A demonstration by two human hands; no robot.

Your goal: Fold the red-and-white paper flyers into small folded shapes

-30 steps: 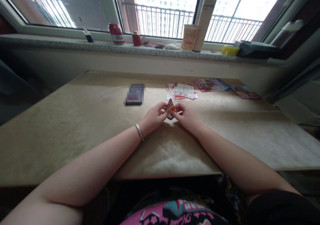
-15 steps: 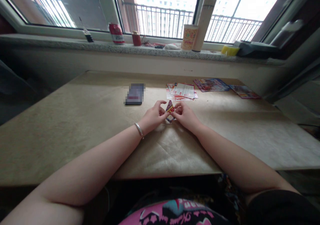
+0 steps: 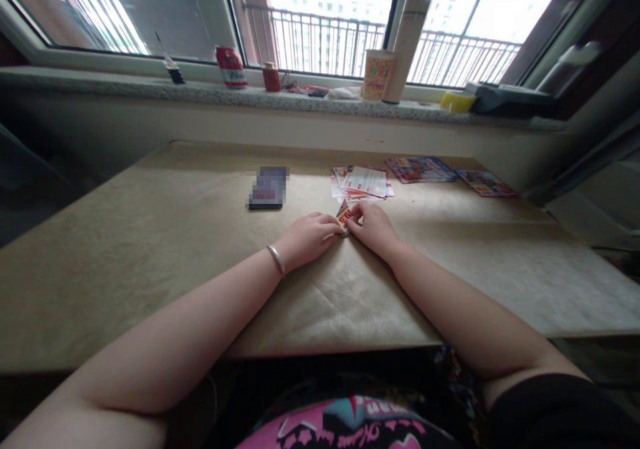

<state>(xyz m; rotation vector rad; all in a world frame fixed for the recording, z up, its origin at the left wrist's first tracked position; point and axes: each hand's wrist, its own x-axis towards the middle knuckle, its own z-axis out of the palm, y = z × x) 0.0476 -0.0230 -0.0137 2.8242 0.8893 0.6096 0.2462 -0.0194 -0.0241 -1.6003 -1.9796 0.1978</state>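
Observation:
A small folded piece of printed paper [image 3: 343, 214], purple at its pointed tip with a yellow and red band, is between my hands over the table. My right hand [image 3: 373, 226] pinches its right side between thumb and fingers. From the left, my left hand [image 3: 310, 236], with a silver bracelet at the wrist, has its fingers closed together on the paper's lower left edge. The fingers cover much of the lower part of the paper.
Behind my hands lie loose printed sheets [image 3: 367, 181]. Two stacks of colourful leaflets [image 3: 423, 169] are farther right. A blurred dark phone-like object [image 3: 269, 188] lies to the left. On the windowsill stand a red can [image 3: 231, 67], a paper cup [image 3: 377, 74] and a tall bottle [image 3: 406, 49].
My left hand has turned palm down, its fingers moving to the paper's lower edge. The paper, a full diamond before, now shows less of its lower half. My right hand keeps its pinch.

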